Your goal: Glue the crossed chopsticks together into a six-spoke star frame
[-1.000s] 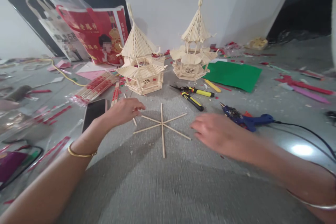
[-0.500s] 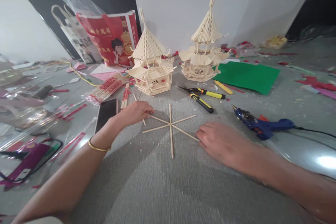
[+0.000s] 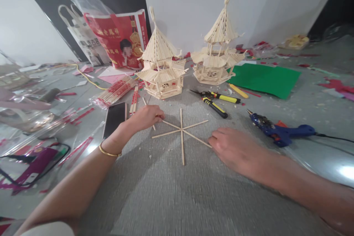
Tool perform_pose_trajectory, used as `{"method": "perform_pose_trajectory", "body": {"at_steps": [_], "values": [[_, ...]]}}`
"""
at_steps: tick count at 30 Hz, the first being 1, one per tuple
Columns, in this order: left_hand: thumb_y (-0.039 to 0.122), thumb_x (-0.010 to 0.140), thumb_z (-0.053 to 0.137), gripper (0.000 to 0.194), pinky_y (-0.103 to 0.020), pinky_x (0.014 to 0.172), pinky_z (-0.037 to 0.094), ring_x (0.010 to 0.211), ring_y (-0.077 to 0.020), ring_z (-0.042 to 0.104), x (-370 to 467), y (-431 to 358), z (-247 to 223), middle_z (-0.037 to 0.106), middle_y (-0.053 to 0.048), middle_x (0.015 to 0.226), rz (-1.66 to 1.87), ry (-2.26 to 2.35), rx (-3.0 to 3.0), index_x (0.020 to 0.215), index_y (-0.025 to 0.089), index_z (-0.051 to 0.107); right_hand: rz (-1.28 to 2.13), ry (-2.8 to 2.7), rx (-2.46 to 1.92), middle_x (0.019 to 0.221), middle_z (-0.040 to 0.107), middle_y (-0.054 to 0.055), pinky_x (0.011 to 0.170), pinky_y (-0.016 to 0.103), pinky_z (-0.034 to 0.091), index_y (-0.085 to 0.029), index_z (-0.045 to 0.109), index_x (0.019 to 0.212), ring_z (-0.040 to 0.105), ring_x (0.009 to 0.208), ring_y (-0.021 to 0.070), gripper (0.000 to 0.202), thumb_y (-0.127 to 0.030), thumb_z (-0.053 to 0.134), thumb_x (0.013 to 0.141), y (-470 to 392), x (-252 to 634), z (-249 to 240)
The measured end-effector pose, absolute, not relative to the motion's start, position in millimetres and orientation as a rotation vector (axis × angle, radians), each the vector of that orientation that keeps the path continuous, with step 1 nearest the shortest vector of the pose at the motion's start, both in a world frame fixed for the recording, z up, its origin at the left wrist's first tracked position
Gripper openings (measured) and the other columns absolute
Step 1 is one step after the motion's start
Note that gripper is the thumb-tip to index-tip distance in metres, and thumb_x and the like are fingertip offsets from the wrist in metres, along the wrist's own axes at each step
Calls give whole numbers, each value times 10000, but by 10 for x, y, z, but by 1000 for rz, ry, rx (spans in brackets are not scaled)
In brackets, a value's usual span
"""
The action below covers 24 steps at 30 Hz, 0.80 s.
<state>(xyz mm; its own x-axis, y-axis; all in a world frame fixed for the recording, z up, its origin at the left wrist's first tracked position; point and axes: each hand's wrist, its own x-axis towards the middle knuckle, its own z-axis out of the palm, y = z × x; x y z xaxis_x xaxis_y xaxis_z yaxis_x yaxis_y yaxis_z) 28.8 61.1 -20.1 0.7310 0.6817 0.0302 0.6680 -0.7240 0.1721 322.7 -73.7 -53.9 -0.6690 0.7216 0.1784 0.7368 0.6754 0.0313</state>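
On the grey surface lies a six-armed star of thin wooden sticks [image 3: 182, 147], crossing at its middle. My left hand [image 3: 148, 115], with a gold bangle at the wrist, has its fingers closed on the star's upper-left stick end. At the opposite, lower-right end, the fingers of my right hand [image 3: 231, 145] are closed on the stick tip. Beside my left fingers lies a loose stick [image 3: 145, 101], partly hidden by the hand. Behind the star stand two pavilion models built of sticks, a left one [image 3: 162, 75] and a right one [image 3: 218, 59].
Pliers [image 3: 214, 107] with yellow-black handles lie beyond the star. A blue glue gun [image 3: 284, 132] rests at right, near green paper [image 3: 265, 79]. At left are a phone [image 3: 114, 120], packaged sticks [image 3: 116, 90], a purple glue gun [image 3: 35, 167] and a red bag [image 3: 113, 40].
The view has shifted slightly, so everything sits a little farther right. Both hands stay at the same stick ends, and the star keeps its shape.
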Motion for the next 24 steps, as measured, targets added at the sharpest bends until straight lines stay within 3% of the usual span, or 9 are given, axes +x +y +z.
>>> {"method": "perform_pose_trajectory", "body": {"at_steps": [17, 24], "values": [[111, 833, 543, 185, -241, 779, 444, 844, -139, 624, 302, 582, -193, 678, -23, 865, 144, 1094, 2783, 880, 184, 707, -203, -2748, -1255, 669, 593, 62, 618, 329, 291, -179, 591, 686, 517, 644, 190, 234, 26, 480, 695, -763, 3139, -456], [110, 822, 568, 162, -231, 776, 448, 827, -128, 622, 305, 624, -215, 679, -9, 846, 158, 1071, 2793, 862, 190, 703, -146, -2774, -1251, 696, 592, 66, 627, 328, 296, -168, 591, 726, 509, 667, 183, 192, -17, 478, 765, -755, 3175, -445]]}}
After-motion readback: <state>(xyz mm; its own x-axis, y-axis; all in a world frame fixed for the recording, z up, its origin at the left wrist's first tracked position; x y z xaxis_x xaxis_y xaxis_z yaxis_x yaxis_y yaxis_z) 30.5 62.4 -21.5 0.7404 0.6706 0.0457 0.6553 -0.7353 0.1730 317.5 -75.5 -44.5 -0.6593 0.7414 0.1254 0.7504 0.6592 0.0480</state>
